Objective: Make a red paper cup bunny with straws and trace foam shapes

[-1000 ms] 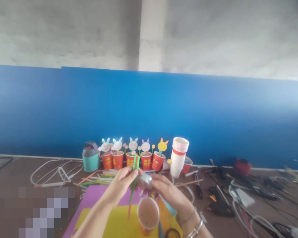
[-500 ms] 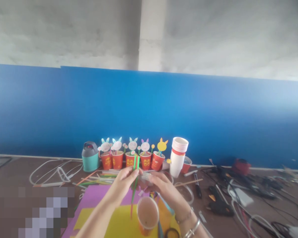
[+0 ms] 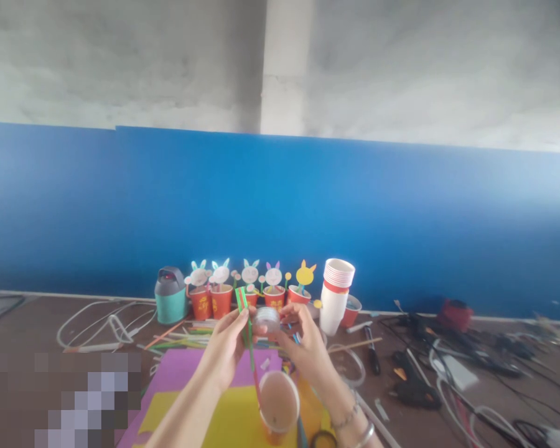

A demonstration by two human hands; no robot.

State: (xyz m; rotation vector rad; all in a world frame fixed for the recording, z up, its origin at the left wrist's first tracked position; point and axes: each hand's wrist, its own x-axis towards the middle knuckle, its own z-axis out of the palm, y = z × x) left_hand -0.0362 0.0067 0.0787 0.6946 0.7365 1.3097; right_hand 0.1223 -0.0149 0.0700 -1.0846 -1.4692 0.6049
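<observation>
Upright in my left hand [image 3: 228, 339] is a thin green-and-red strip [image 3: 242, 302], pinched between thumb and fingers. Its exact kind is unclear; the red lower end hangs by the rim of a paper cup [image 3: 280, 407]. A clear round object, seemingly a roll of clear tape [image 3: 267, 317], is between my hands. Its left side meets my left fingertips, while the curved fingers and thumb of my right hand [image 3: 308, 345] close on its right side. Yellow paper [image 3: 228, 414] and purple paper [image 3: 182, 367] lie beneath.
Red paper cups [image 3: 221, 303] with animal-face cutouts line the back, beside a stack of white cups [image 3: 335, 305] and a teal container [image 3: 170, 305]. Coloured strips lie behind my hands. A glue gun [image 3: 415, 386], a black-handled tool [image 3: 372, 354] and tangled cables occupy the right.
The strip has tilted, its top going left and its red end swinging right toward the cup. The clear roll now shows more plainly between my hands, and my right hand's fingers have spread around it.
</observation>
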